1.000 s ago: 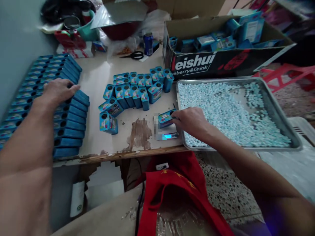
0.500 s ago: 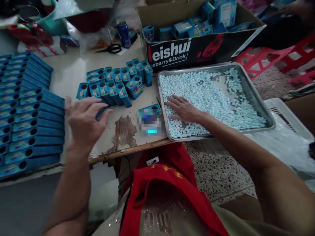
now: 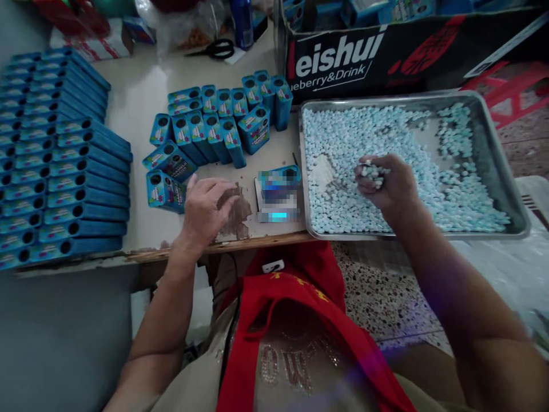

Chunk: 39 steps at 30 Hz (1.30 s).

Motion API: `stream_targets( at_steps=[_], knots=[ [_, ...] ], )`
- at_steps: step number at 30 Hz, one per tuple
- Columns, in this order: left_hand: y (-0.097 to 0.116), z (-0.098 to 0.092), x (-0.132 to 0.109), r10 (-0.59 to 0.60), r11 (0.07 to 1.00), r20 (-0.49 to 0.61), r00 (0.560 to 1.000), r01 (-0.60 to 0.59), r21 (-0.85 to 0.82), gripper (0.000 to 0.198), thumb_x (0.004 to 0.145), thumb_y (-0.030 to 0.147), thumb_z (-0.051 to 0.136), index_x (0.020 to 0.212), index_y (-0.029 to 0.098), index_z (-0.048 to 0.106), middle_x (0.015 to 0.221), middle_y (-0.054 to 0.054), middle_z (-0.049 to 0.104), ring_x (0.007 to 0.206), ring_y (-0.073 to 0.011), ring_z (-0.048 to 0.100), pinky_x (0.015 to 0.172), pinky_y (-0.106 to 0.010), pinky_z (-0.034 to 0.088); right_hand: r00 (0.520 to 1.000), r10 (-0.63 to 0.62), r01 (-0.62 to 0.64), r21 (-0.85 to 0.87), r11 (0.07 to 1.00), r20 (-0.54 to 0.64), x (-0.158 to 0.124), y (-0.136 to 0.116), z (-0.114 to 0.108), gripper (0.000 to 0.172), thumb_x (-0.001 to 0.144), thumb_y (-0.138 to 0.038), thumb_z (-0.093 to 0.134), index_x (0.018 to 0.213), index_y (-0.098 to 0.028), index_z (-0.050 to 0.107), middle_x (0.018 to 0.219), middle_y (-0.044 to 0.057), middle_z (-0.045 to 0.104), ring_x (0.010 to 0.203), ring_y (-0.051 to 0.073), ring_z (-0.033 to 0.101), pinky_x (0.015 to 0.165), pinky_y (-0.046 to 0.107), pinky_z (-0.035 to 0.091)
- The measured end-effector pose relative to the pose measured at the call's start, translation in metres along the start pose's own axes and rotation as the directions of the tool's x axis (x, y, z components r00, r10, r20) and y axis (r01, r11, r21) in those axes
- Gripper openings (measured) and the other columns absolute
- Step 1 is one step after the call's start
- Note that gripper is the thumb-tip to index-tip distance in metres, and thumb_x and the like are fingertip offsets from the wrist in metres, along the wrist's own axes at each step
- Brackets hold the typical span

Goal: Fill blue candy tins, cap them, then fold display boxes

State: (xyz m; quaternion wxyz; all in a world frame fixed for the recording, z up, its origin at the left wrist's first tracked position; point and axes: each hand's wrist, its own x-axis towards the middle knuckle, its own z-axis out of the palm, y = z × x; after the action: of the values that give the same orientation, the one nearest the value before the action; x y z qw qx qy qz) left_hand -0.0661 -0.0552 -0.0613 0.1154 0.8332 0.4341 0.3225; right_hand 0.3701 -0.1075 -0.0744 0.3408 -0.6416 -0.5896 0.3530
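Head view — container (image 3: 166,193) by left hand (image 3: 206,207) stands long-axis upright, hole (image 3: 156,179) up

One left hand (image 3: 208,209), one right hand (image 3: 397,186), one tray (image 3: 412,234), one scale (image 3: 278,216) with one box (image 3: 286,173) on it! Sixteen blue boxes (image 3: 213,130) grouped mid-table, one carton (image 3: 343,63), one pair of scissors (image 3: 221,50); the sweets (image 3: 355,134) and stacked boxes (image 3: 77,171), too many to count!
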Motion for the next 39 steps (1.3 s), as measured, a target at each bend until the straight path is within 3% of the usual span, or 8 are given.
stream_targets(
  at_steps=[5,12,18,23,27,33,36,39],
  knots=[
    [0.017,0.000,0.008,-0.034,0.994,0.050,0.998,0.039,-0.103,0.044,0.090,0.045,0.085,0.128,0.030,0.070,0.124,-0.007,0.078,0.116,-0.0316,0.074,0.110,-0.053,0.058,0.996,0.040,-0.021,0.243,0.970,-0.075,0.001,-0.004,-0.002,0.065,0.095,-0.077,0.030,0.110,-0.032,0.075,0.082,0.007,0.070,0.050,0.017,0.037,0.054,0.038,0.029],
    [0.037,0.024,0.017,-0.096,0.953,0.050,0.994,0.106,-0.285,0.079,0.077,0.041,0.099,0.143,0.027,0.058,0.138,-0.011,0.073,0.128,-0.0312,0.072,0.114,-0.047,0.057,0.987,-0.040,0.096,0.370,0.924,-0.156,0.020,-0.008,0.014,0.070,0.095,-0.083,0.026,0.103,-0.031,0.073,0.089,0.011,0.073,0.054,0.019,0.033,0.055,0.037,0.024],
    [0.056,0.060,0.036,-0.149,0.931,0.080,0.986,0.167,-0.324,0.044,0.089,0.036,0.088,0.127,0.029,0.066,0.117,-0.003,0.079,0.104,-0.0237,0.078,0.092,-0.036,0.063,0.993,-0.003,0.047,0.364,0.930,-0.121,0.032,-0.037,0.031,0.055,0.101,-0.063,0.026,0.102,-0.026,0.067,0.105,0.014,0.071,0.060,0.019,0.035,0.057,0.035,0.029],
    [0.085,0.053,0.068,-0.011,0.943,0.095,0.995,0.042,-0.331,0.038,0.087,0.029,0.087,0.121,0.027,0.069,0.111,-0.003,0.079,0.098,-0.0228,0.076,0.091,-0.035,0.062,0.972,-0.154,0.194,0.240,0.951,-0.175,0.041,-0.051,0.024,0.080,0.102,-0.075,0.007,0.115,-0.026,0.069,0.101,0.015,0.068,0.067,0.022,0.048,0.060,0.038,0.038],
    [0.114,0.048,0.087,0.058,0.941,0.075,0.995,-0.029,-0.338,0.035,0.088,0.035,0.087,0.118,0.027,0.070,0.109,-0.003,0.079,0.094,-0.0216,0.075,0.086,-0.035,0.062,0.945,-0.140,0.197,0.173,0.965,-0.295,0.042,-0.078,0.007,0.073,0.102,-0.079,0.022,0.124,-0.027,0.069,0.100,0.014,0.069,0.076,0.026,0.058,0.062,0.040,0.046],
    [0.138,0.075,0.100,0.089,0.935,0.058,0.994,-0.063,-0.349,0.035,0.085,0.035,0.089,0.114,0.027,0.071,0.107,-0.003,0.079,0.092,-0.0222,0.075,0.083,-0.036,0.062,0.890,0.128,0.077,0.421,0.904,-0.437,0.026,-0.128,0.005,0.067,0.103,-0.075,0.023,0.125,-0.028,0.065,0.101,0.011,0.071,0.089,0.025,0.064,0.072,0.041,0.053],
    [0.144,0.090,0.103,0.084,0.936,0.069,0.994,-0.055,-0.346,0.037,0.085,0.035,0.089,0.115,0.026,0.071,0.105,-0.004,0.079,0.091,-0.0227,0.075,0.085,-0.038,0.062,0.867,0.158,0.111,0.492,0.864,-0.473,0.022,-0.129,0.013,0.055,0.103,-0.072,0.032,0.114,-0.029,0.064,0.095,0.007,0.068,0.087,0.022,0.063,0.075,0.039,0.053],
    [0.150,0.098,0.104,0.087,0.936,0.097,0.991,-0.048,-0.348,0.036,0.085,0.032,0.089,0.115,0.025,0.072,0.102,-0.004,0.079,0.090,-0.0224,0.075,0.087,-0.037,0.061,0.848,0.134,0.200,0.543,0.815,-0.513,0.025,-0.116,0.017,0.055,0.099,-0.081,0.039,0.095,-0.030,0.062,0.082,0.004,0.062,0.078,0.021,0.061,0.066,0.037,0.048]
  ],
)
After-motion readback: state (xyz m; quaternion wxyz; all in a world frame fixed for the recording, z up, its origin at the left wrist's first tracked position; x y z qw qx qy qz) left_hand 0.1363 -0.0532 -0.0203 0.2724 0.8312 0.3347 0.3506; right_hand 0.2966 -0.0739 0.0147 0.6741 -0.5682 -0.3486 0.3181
